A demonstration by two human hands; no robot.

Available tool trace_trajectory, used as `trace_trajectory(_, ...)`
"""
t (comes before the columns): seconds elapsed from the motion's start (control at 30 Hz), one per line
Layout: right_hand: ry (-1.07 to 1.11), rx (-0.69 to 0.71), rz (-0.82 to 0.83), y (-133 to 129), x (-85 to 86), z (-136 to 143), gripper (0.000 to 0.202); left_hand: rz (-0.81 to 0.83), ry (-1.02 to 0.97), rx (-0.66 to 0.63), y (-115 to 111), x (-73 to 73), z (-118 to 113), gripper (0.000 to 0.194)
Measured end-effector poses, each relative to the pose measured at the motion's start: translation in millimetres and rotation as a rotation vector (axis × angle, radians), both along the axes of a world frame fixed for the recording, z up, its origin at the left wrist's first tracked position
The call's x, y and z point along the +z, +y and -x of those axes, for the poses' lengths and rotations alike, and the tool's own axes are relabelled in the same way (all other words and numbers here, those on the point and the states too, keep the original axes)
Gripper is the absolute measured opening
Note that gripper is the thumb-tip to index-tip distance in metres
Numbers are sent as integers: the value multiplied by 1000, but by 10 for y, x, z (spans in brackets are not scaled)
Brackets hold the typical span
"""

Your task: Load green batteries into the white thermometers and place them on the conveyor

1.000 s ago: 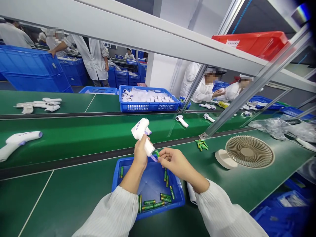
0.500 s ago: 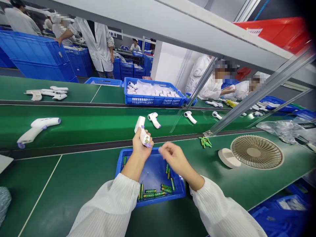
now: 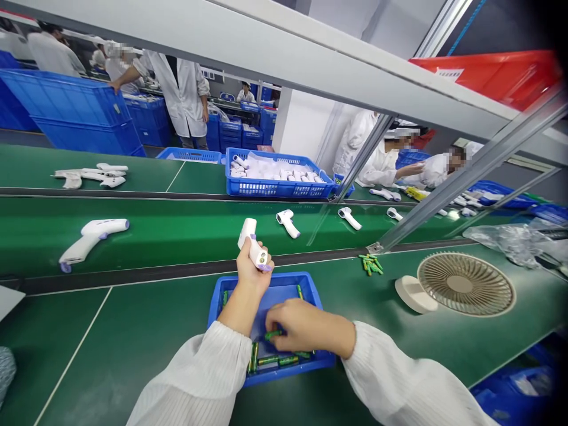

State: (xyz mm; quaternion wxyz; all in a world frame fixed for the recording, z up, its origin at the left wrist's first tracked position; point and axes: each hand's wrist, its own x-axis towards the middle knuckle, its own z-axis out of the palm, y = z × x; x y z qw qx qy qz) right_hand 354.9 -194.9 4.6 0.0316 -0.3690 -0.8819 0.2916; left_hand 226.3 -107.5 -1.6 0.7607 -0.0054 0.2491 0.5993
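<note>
My left hand (image 3: 254, 271) is wrapped round the handle of a white infrared thermometer (image 3: 256, 251). The handle's end faces me, with its battery opening showing and a purple cap hanging at its edge. Below, a blue tray (image 3: 284, 378) on the bench holds several green batteries (image 3: 289, 360) along its sides. My right hand (image 3: 293, 325) reaches down into this tray, its fingers closed on a green battery (image 3: 272, 335). The fingers partly cover that battery, and the hand hides part of the tray's right side.
Several white thermometers, one at the left (image 3: 91, 236), lie on the green conveyor (image 3: 195, 236). Right of the tray are loose batteries (image 3: 371, 264) and a beige fan (image 3: 465, 284). A blue basket (image 3: 279, 188) of thermometers stands beyond. A metal post (image 3: 444, 183) slants across the right; co-workers (image 3: 177, 94) stand behind.
My right hand has moved down and left into the tray and closed on a battery. The thermometers on the conveyor have shifted right. My left hand still holds its thermometer.
</note>
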Motion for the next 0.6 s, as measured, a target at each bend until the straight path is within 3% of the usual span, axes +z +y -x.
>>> trace_trajectory(0.13,577,-457,-324,79,190,-66,25,4,25,-22,-2,11,-38,35)
trace_trajectory(0.23,764,-607,-481,212,202,14,16,-20,61,-53,-29,17,-79,34)
trace_trajectory(0.37,798,-604,-533,376,76,97,12,14,91,-84,-47,7,-88,34)
trace_trajectory(0.6,496,-369,-761,427,-30,-61,17,38,87,-93,3,-32,-56,34)
